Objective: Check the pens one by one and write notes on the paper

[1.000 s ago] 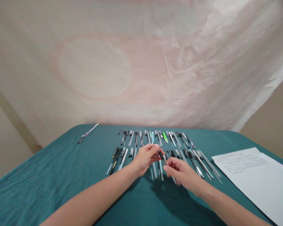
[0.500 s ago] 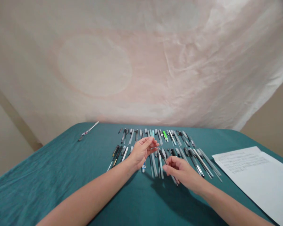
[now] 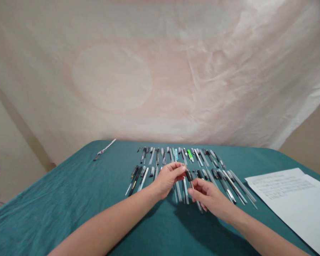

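My right hand (image 3: 209, 197) is closed around the barrel of a pen (image 3: 188, 175) with a dark grip section and a clear barrel. The pen slants, its dark end up toward my left hand and its other end low, below my right fingers. My left hand (image 3: 169, 179) has thumb and fingers pinched together right by the pen's upper end. Whatever is between those fingertips is too small to make out. Under and around both hands lie pens and pen parts in two rows, partly covered by my left hand and wrist.
A bright green cap (image 3: 190, 155) lies in the far row. One pen (image 3: 105, 149) lies apart at the far left of the green tablecloth (image 3: 96, 192). Sheets of paper (image 3: 296, 199) with writing rest at the right. A pale cloth (image 3: 165, 78) hangs behind the table.
My left hand has moved right, and its pinched fingers have come to the upper end of the pen. My right hand keeps its hold on the pen. The view has shifted slightly left.
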The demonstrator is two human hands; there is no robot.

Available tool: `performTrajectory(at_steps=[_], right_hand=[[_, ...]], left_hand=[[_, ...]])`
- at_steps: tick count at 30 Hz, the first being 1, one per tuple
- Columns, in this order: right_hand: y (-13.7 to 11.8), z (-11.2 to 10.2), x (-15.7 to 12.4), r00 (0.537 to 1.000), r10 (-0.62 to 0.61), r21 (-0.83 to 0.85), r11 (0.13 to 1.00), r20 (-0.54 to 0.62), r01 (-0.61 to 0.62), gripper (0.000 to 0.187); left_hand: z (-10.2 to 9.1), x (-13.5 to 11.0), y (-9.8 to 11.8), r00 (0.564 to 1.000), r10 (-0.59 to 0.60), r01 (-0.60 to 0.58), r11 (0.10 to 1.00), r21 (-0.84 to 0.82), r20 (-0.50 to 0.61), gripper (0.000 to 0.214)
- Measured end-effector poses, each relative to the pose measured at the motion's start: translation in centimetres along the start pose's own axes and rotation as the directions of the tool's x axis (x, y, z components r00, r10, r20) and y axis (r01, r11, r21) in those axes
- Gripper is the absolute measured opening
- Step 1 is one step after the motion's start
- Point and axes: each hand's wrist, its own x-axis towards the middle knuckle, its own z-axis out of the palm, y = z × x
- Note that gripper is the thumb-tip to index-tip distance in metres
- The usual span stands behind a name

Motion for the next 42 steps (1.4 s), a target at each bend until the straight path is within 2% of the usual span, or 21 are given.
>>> performTrajectory(at_steps=[7, 12, 16, 20, 22, 25, 28, 30, 36, 42], right_hand=[[-0.7, 0.2, -0.2, 1.0, 0.01, -0.02, 1.0, 0.019, -0.01, 0.029], [-0.6, 0.3, -0.2, 0.999, 0.011, -0.051, 0.999, 0.044, -0.009, 0.03], [-0.6, 0.3, -0.3, 0.998, 0.003, -0.087, 0.996, 0.063, 0.002, 0.027], [-0.6, 0.2, -0.3, 0.997, 0.016, -0.095, 0.995, 0.079, -0.009, 0.025], [-0.7, 0.2, -0.3, 0.997, 0.023, -0.099, 0.995, 0.073, -0.015, 0.025], [-0.7, 0.3, -0.2, 0.998, 0.014, -0.109, 0.994, 0.066, -0.007, 0.025], [-0.8, 0.5, -0.3, 0.997, -0.011, -0.12, 0.993, 0.077, 0.02, 0.023], [-0.8, 0.6, -0.3, 0.996, -0.015, -0.126, 0.992, 0.091, 0.027, 0.023], [-0.2, 0.4, -0.1, 0.998, -0.01, -0.13, 0.991, 0.065, 0.019, 0.025], [-0.4, 0.7, -0.3, 0.996, -0.024, -0.166, 0.985, 0.085, 0.038, 0.024]], left_hand=[[-0.1, 0.2, 0.9, 0.999, 0.045, -0.044, 0.993, 0.112, -0.005, 0.019], [-1.1, 0.7, 2.5, 0.99, 0.125, -0.115, 0.984, 0.138, -0.064, 0.022], [-2.9, 1.8, 4.7, 0.963, 0.215, -0.187, 0.967, 0.173, -0.16, 0.023], [-6.7, 3.5, 7.6, 0.92, 0.279, -0.208, 0.943, 0.261, -0.276, 0.025], [-9.6, 4.5, 9.1, 0.906, 0.265, -0.147, 0.929, 0.34, -0.331, 0.023], [-14.3, 5.6, 10.3, 0.883, 0.196, 0.037, 0.877, 0.48, -0.426, 0.023], [-18.4, 6.3, 10.3, 0.846, 0.141, 0.232, 0.771, 0.593, -0.515, 0.028], [-20.3, 6.7, 9.7, 0.823, 0.129, 0.326, 0.69, 0.646, -0.553, 0.03], [-23.6, 8.6, 8.1, 0.787, 0.146, 0.488, 0.45, 0.748, -0.6, 0.03], [-24.8, 10.2, 7.1, 0.795, 0.171, 0.532, 0.261, 0.805, -0.581, 0.03]])
